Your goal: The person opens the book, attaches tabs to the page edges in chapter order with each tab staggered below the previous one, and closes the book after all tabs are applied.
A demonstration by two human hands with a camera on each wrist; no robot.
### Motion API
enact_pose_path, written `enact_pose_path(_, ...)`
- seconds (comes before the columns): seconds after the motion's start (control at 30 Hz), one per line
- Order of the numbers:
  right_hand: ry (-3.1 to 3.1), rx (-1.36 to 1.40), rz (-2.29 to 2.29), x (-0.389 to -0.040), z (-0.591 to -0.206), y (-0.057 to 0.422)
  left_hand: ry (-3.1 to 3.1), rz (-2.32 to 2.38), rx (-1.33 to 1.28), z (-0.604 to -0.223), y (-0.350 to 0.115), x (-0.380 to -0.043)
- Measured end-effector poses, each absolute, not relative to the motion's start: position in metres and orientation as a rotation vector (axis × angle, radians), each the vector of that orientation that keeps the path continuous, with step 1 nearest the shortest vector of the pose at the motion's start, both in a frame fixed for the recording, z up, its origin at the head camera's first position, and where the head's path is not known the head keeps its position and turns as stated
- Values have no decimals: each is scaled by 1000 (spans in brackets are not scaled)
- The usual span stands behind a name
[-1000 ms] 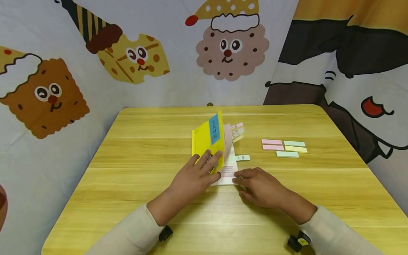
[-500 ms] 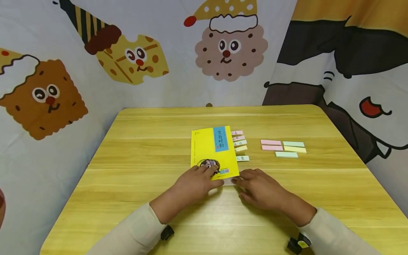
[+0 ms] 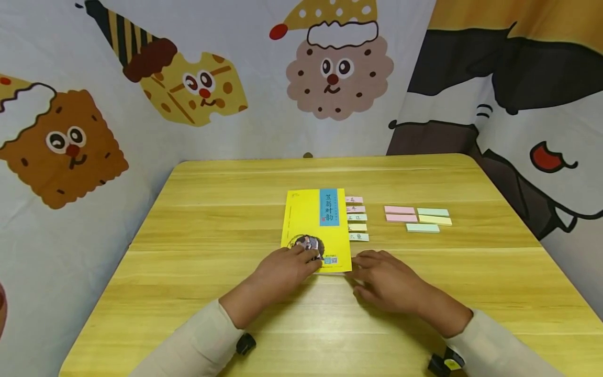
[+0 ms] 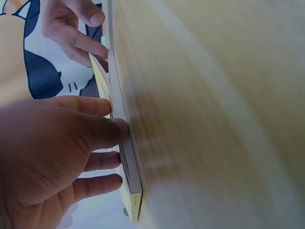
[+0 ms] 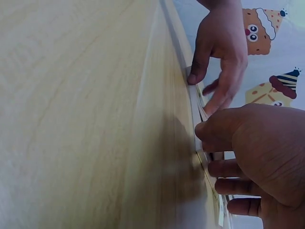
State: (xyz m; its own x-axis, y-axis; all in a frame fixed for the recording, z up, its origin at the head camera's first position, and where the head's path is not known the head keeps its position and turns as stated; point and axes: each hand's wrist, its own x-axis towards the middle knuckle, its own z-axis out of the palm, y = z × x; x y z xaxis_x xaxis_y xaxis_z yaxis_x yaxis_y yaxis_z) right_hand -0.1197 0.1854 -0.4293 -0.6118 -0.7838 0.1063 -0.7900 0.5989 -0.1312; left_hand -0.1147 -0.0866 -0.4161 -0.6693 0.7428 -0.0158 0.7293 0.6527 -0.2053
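Observation:
A yellow book [image 3: 306, 214] with a blue title panel lies with its front cover down on its pages. Pink, green and yellow sticky tabs [image 3: 357, 217] with handwriting stick out from its right edge. My left hand [image 3: 285, 275] rests on the lower part of the cover, fingers extended, its thumb against the book's bottom edge [image 4: 126, 148] in the left wrist view. At the lower right corner, the fingertips of my right hand [image 3: 391, 280] touch the book. The cover stands slightly lifted near that corner in the left wrist view.
To the book's right lie several sticky-note strips: pink ones [image 3: 399, 210], green ones [image 3: 422, 228] and a yellow one [image 3: 435, 220]. All sit on a wooden table [image 3: 198, 220]. Behind it hangs a curtain [image 3: 264, 136] with cartoon figures.
The raised cover has come down to the right and lies over the pages. My left hand has lowered with it onto the cover. The right hand stays almost in place.

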Motion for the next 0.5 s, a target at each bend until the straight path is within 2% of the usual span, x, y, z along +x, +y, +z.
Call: enact_pose_path(0.5, -2749, 1321, 404, -123, -428, 185, -2772, 249, -1252, -418, -87, -115)
